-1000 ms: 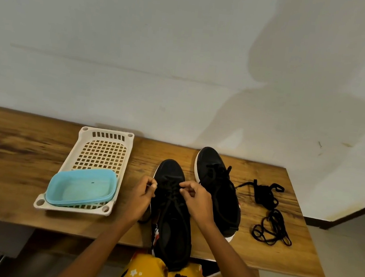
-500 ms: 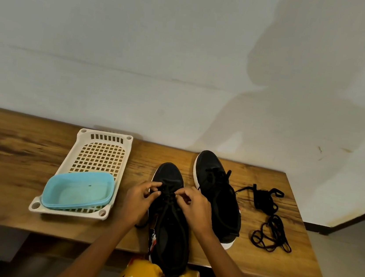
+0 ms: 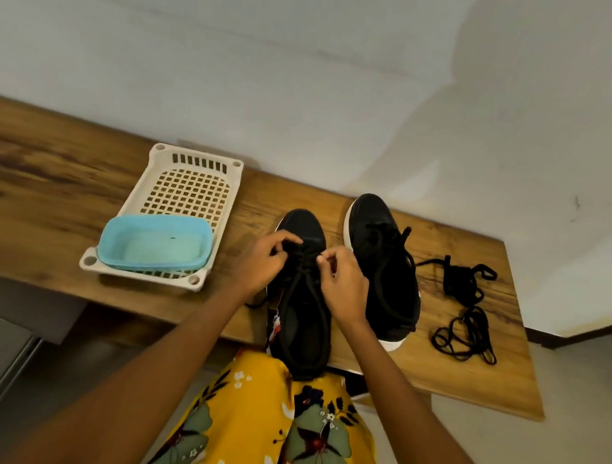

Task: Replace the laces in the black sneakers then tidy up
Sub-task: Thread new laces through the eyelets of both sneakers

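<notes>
Since the earlier frames both hands have crept forward along the near sneaker (image 3: pixel 301 300), from beside its mid-lacing up to the eyelets nearest the toe. The left hand (image 3: pixel 260 261) and the right hand (image 3: pixel 342 284) now sit close together at the centre of the frame, each with fingertips pinched on the black lace (image 3: pixel 303 260) where it crosses the top of the shoe.

The step in hand looks like threading or snugging the lace through the front eyelets. To do it well, I judge the two ends should be drawn evenly so neither side runs short, the lace kept flat and untwisted, and the shoe held steady on the wooden table (image 3: pixel 49 208), since its heel overhangs the near edge above the lap.

Counted: two black sneakers, the second sneaker (image 3: pixel 383 264) right of centre and already laced; two loose black lace bundles, one knotted bundle (image 3: pixel 459 285) at mid-right and one coiled lace (image 3: pixel 467 336) below it; one cream perforated basket (image 3: pixel 189 194) left of centre; one blue tub (image 3: pixel 154 242) resting in the basket's near end.
</notes>
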### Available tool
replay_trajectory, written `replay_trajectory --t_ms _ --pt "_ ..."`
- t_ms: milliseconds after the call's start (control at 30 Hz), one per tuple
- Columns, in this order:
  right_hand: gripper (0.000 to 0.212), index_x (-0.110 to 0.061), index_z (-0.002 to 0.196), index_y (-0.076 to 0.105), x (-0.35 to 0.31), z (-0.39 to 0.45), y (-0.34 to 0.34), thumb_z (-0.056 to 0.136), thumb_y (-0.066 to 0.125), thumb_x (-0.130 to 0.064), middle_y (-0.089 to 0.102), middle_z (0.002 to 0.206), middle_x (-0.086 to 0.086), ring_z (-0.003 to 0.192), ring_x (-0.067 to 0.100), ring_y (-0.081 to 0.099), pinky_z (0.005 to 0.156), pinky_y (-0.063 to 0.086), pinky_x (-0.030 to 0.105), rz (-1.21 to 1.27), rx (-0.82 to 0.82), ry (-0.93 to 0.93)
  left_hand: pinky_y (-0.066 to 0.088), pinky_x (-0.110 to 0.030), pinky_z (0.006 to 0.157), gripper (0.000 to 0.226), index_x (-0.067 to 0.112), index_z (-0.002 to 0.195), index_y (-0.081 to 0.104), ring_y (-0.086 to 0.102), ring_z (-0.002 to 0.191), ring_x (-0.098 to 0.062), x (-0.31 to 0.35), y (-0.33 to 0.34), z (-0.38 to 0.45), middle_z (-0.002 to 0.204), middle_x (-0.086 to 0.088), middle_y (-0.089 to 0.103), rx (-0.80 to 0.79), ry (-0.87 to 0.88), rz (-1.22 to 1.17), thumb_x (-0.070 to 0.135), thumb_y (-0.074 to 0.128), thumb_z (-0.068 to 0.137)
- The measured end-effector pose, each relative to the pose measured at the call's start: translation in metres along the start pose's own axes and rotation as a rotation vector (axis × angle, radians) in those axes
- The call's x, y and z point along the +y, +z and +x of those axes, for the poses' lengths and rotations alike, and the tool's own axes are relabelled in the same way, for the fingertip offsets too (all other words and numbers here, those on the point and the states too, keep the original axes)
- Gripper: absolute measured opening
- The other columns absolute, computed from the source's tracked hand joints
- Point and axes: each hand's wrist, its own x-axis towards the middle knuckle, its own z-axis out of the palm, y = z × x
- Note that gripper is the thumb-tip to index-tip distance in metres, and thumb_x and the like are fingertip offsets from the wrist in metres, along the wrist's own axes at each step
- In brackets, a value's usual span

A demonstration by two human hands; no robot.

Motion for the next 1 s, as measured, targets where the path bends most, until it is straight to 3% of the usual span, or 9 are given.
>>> replay_trajectory --t_ms 67,167,300,467,567,667,800,933,1000 --pt "0.009 -0.012 0.097 0.052 0.000 -0.003 -0.001 0.098 0.048 -0.021 0.051 0.097 -0.005 0.084 0.011 0.052 0.069 0.032 0.025 0.011 0.013 0.022 0.035 -0.020 0.064 0.038 0.021 0.101 0.067 0.041 0.066 -0.006 0.001 0.001 0.001 0.073 0.006 0.042 0.009 -0.024 -0.018 -0.006 0.048 0.082" --pt "0.003 -0.017 0.097 0.048 0.003 -0.008 0.000 0.098 0.048 -0.020 0.048 0.098 -0.006 0.081 0.009 0.052 0.068 0.036 0.023 0.109 0.017 0.033 0.035 -0.019 0.064 0.035 0.020 0.100 0.067 0.040 0.065 -0.005 0.001 0.002 0.000 0.072 0.006 0.041 0.021 -0.038 -0.028 -0.005 0.049 0.083" --pt "0.027 -0.019 0.121 0.059 0.009 -0.011 -0.001 0.094 0.057 -0.022 0.055 0.107 -0.009 0.097 0.002 0.054 0.078 0.039 0.005 0.196 -0.048 -0.002 0.038 -0.017 0.072 0.038 0.021 0.103 0.066 0.043 0.072 -0.005 -0.002 0.002 -0.002 0.077 0.006 0.042 0.023 -0.018 -0.049 -0.006 0.051 0.082" --pt "0.014 -0.019 0.104 0.067 0.004 -0.006 0.002 0.093 0.058 -0.022 0.063 0.103 -0.011 0.092 0.001 0.055 0.075 0.038 0.013 0.104 0.008 -0.007 0.037 -0.006 0.061 0.032 0.019 0.103 0.057 0.041 0.062 -0.002 -0.004 0.002 -0.007 0.078 0.005 0.046 0.047 -0.046 -0.134 -0.006 0.056 0.083" --pt "0.013 -0.016 0.103 0.060 0.004 -0.006 0.005 0.097 0.050 -0.021 0.060 0.097 -0.011 0.091 0.007 0.058 0.074 0.042 0.024 0.097 0.037 0.039 0.038 -0.008 0.060 0.024 0.016 0.096 0.053 0.042 0.060 -0.001 -0.005 0.002 -0.011 0.080 0.007 0.049 0.054 -0.055 -0.183 -0.004 0.060 0.084" --pt "0.012 -0.017 0.104 0.056 0.004 -0.007 0.003 0.098 0.048 -0.022 0.059 0.096 -0.010 0.091 0.011 0.060 0.077 0.046 0.029 0.112 0.026 0.057 0.039 -0.012 0.066 0.022 0.018 0.093 0.062 0.048 0.070 0.002 -0.008 0.001 -0.011 0.086 0.011 0.053 0.040 0.012 -0.130 -0.001 0.061 0.084" --pt "0.021 -0.017 0.117 0.056 0.005 -0.008 -0.002 0.097 0.051 -0.022 0.062 0.103 -0.006 0.094 0.006 0.059 0.079 0.048 0.021 0.261 -0.012 0.091 0.040 -0.012 0.072 0.019 0.023 0.099 0.070 0.052 0.083 0.000 -0.011 -0.001 -0.015 0.091 0.007 0.057 0.056 0.036 -0.119 0.013 0.068 0.083" --pt "0.026 -0.018 0.121 0.053 0.005 -0.008 -0.003 0.095 0.053 -0.013 0.059 0.097 -0.008 0.086 -0.001 0.056 0.076 0.047 0.017 0.304 -0.033 0.105 0.040 -0.011 0.071 0.010 0.016 0.093 0.071 0.053 0.082 -0.001 -0.009 0.001 -0.014 0.090 0.008 0.057 0.109 0.043 -0.021 0.017 0.068 0.084" --pt "0.027 -0.017 0.120 0.055 0.005 -0.008 -0.003 0.094 0.055 -0.011 0.058 0.094 -0.009 0.086 -0.001 0.056 0.076 0.047 0.015 0.293 -0.039 0.098 0.038 -0.010 0.068 0.004 0.016 0.091 0.065 0.052 0.079 -0.001 -0.007 0.002 -0.011 0.091 0.006 0.057 0.061 0.014 -0.043 0.015 0.062 0.088"
